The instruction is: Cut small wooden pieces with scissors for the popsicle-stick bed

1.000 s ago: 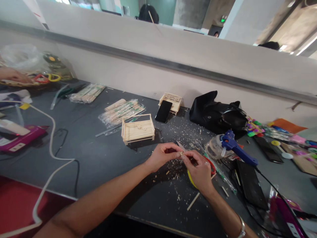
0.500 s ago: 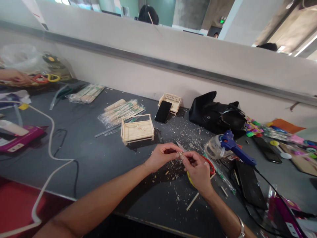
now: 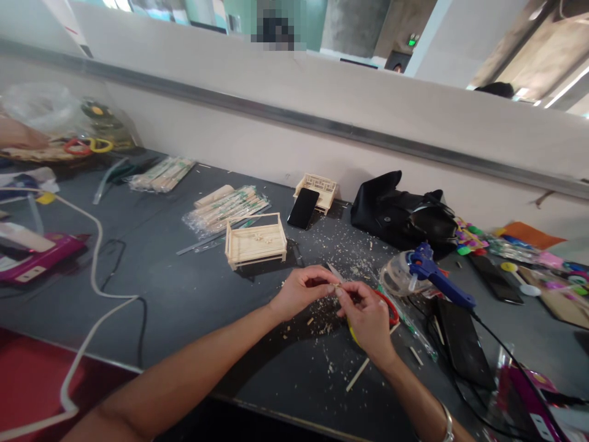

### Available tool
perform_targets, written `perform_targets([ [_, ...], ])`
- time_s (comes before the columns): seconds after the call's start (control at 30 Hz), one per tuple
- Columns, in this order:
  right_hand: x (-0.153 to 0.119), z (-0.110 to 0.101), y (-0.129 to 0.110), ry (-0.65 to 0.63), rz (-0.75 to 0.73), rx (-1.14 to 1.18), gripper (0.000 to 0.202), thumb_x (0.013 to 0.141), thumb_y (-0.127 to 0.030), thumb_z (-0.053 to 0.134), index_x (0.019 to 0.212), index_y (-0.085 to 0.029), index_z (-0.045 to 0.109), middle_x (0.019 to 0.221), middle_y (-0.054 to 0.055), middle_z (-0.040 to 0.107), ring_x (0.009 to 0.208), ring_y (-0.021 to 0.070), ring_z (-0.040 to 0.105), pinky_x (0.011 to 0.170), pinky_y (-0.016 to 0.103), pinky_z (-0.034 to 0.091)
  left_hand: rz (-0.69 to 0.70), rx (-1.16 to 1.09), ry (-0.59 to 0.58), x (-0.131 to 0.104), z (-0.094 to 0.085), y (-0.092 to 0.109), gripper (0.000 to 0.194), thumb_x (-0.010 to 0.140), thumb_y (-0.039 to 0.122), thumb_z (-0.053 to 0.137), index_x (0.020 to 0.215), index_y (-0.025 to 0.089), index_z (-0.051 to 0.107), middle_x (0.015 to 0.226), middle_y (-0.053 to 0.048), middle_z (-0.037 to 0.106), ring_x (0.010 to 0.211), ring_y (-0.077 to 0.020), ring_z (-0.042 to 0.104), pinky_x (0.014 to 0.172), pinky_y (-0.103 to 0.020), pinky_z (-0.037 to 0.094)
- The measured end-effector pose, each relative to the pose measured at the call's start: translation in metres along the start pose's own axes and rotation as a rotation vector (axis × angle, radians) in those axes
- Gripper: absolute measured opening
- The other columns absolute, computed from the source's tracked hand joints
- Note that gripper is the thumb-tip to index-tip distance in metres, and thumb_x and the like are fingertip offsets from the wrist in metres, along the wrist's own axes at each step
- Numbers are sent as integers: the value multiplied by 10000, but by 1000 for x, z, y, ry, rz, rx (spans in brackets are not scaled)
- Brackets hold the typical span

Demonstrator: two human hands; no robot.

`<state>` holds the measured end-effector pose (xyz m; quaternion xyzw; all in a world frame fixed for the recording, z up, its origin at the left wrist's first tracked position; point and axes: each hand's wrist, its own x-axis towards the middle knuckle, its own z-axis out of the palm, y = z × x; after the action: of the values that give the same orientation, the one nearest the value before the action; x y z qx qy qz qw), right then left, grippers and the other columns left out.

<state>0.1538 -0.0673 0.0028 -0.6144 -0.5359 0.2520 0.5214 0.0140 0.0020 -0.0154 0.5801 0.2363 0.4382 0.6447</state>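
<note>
My left hand (image 3: 306, 290) and my right hand (image 3: 367, 314) meet fingertip to fingertip over the dark table. Both are closed in a pinch on a tiny pale piece, apparently wood, mostly hidden by the fingers. Beneath my right hand lie scissors (image 3: 393, 309) with red and yellow handles, their blade tip showing just beyond the fingers. Pale wood crumbs and short stick pieces (image 3: 358, 375) are scattered around. Beyond my left hand stands a small bed-like frame of thin sticks (image 3: 256, 242), with a few bits on its surface.
A small stick bench (image 3: 322, 189) stands at the back with a phone (image 3: 303, 208) leaning on it. Wrapped stick bundles (image 3: 230, 209) lie left. To the right are a black bag (image 3: 400, 212) and a blue glue gun (image 3: 439, 279) with its cord. Another person's hand (image 3: 21, 134) is far left.
My hands keep almost the same pose, with only a slight shift of the fingers. The other person's hand at far left has moved a little to the left.
</note>
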Motion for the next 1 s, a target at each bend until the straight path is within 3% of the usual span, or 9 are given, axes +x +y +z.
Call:
perform_targets([
  [0.47,0,-2,3,0,-12,-25,329,796,-533,645,708,-216,664,600,-11,652,434,120,568,424,235,492,22,62,1,0,-1,0,316,700,468,800,802,170,777,823,-66,727,771,-168,651,717,-279,525],
  [0.7,1,-6,3,-26,-41,-41,250,798,-472,674,838,-232,733,747,15,706,576,146,625,502,253,524,-169,-169,92,1,2,-1,385,572,438,883,806,157,765,801,-54,760,762,-192,692,794,-356,572],
  [0.83,1,-7,10,29,-30,-44,315,778,-471,698,968,-220,725,724,9,700,595,152,628,526,265,527,-217,-324,109,3,3,-1,411,506,392,922,793,150,756,762,-35,753,718,-179,691,788,-369,586],
  [1.0,2,-8,11,41,-48,-32,239,783,-437,678,875,-223,732,759,27,724,605,153,634,516,256,521,-263,-412,80,3,2,2,391,515,354,928,800,150,755,745,-23,744,661,-151,682,780,-362,587],
])
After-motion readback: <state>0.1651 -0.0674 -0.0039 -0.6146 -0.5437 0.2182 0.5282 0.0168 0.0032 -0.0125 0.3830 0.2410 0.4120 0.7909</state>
